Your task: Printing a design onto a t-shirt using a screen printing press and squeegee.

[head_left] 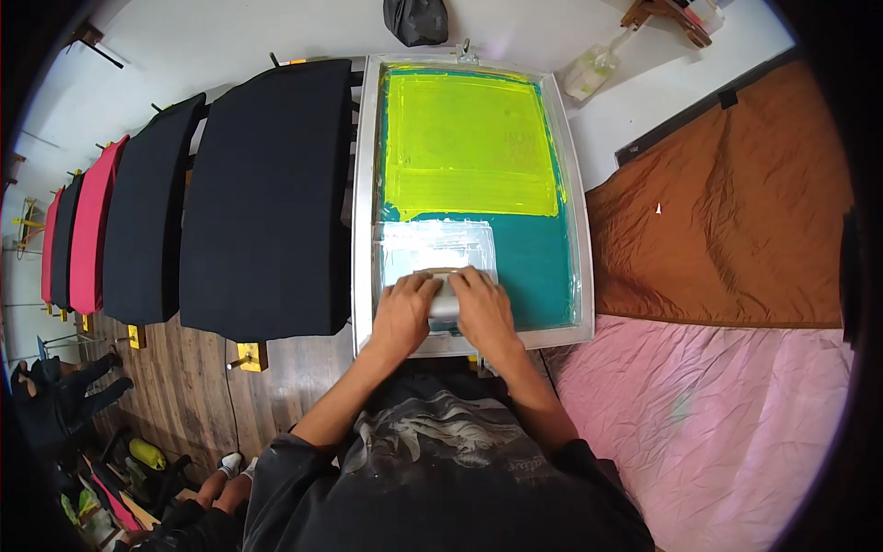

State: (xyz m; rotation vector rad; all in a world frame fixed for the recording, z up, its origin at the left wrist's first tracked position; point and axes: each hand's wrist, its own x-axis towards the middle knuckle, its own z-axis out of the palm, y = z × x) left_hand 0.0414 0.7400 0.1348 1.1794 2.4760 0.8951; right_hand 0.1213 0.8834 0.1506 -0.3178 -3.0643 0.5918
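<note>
A screen-printing frame with a pale metal rim lies flat in front of me, its mesh yellow-green at the far end and teal near me. A patch of white ink is spread on the teal part. My left hand and my right hand press side by side on a squeegee near the frame's front edge. Only a strip of the squeegee shows between and above my fingers.
Left of the frame a row of platens carries garments: black ones and a pink one. A brown cloth and a pink cloth lie to the right. A plastic bottle and a dark bag sit beyond the frame.
</note>
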